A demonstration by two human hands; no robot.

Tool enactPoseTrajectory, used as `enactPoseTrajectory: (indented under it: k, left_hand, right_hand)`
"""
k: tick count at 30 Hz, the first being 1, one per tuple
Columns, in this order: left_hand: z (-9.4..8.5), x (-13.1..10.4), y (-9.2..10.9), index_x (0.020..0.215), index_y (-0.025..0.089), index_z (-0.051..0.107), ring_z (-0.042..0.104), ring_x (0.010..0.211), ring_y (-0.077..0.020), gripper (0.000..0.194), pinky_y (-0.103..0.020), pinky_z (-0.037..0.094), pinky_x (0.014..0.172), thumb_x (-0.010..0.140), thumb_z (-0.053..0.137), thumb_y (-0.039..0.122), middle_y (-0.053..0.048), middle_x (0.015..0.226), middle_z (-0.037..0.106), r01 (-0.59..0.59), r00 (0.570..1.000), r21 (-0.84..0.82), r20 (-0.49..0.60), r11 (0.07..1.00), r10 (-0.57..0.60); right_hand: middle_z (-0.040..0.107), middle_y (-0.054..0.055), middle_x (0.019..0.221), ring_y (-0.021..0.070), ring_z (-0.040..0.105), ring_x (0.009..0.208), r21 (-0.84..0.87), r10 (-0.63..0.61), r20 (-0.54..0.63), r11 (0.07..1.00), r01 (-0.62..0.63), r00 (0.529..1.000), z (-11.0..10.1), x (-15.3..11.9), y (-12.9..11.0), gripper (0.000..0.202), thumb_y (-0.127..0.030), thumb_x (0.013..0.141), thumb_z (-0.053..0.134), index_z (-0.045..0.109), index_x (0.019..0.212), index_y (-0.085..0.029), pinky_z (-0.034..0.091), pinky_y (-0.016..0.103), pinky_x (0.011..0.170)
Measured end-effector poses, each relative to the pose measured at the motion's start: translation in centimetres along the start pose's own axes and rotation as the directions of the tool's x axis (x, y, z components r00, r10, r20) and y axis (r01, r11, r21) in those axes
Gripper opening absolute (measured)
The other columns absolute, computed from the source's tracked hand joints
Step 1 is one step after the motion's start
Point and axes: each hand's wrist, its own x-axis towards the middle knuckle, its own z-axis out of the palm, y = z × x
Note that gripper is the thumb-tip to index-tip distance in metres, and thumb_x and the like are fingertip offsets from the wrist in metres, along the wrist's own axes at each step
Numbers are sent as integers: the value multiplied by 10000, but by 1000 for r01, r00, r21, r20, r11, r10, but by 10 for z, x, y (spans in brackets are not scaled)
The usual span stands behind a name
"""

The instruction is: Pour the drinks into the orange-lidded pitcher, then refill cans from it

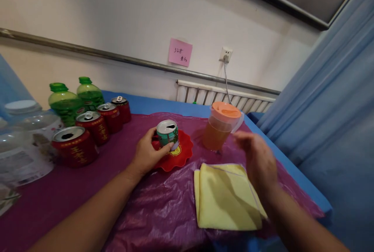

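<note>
My left hand (149, 151) is wrapped round a small green can (167, 133) with an opened top, held upright over a red scalloped plate (182, 152). To the right of the plate stands a clear pitcher (217, 129) with an orange lid and amber liquid inside. Beside the pitcher's handle is my right hand (260, 158), raised with its fingers apart from the thumb and nothing seen in it. A folded yellow cloth (228, 201) lies in front of the pitcher, near my right wrist.
Several red cans (77, 148) line the left side, with green bottles (66, 105) behind and clear plastic jars (26, 146) at the far left. Purple plastic sheeting (152, 205) covers the blue table. A blue curtain (330, 107) hangs at the right.
</note>
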Motion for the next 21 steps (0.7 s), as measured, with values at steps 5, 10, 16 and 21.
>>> enactPoseTrajectory:
  k: [5,10,16,21]
  left_hand:
    - [-2,-2,-4,1252,172,589,707,1052,-304,640,-446,583,922,707,742,471,-120,1205,726,-39,999,18,-15,999,39]
    - [-5,-5,-10,1264,168,590,688,1117,-315,632,-472,556,982,712,753,431,-133,1231,711,-88,996,59,5,994,87]
    - [-3,-7,-9,1270,187,584,672,1153,-302,613,-459,541,1009,737,762,430,-121,1255,702,-108,994,60,39,992,105]
    - [-6,-6,-7,1270,191,582,666,1163,-309,596,-476,526,1021,752,755,432,-124,1265,699,-110,993,61,41,992,108]
  right_hand:
    - [659,39,997,141,656,835,353,-88,-456,896,270,886,38,114,-17,220,-421,924,556,611,949,-210,502,264,674]
    - [618,55,1106,197,638,1080,92,-193,-637,942,323,746,52,117,29,190,-356,870,587,566,1003,-223,513,387,942]
    - [597,99,1170,255,567,1200,-215,-340,-589,940,263,734,37,92,105,256,-420,886,595,554,1014,-201,428,472,1035]
    - [551,100,1239,233,531,1193,-116,-107,-617,992,44,780,29,105,129,438,-561,864,580,513,1119,-212,425,401,1002]
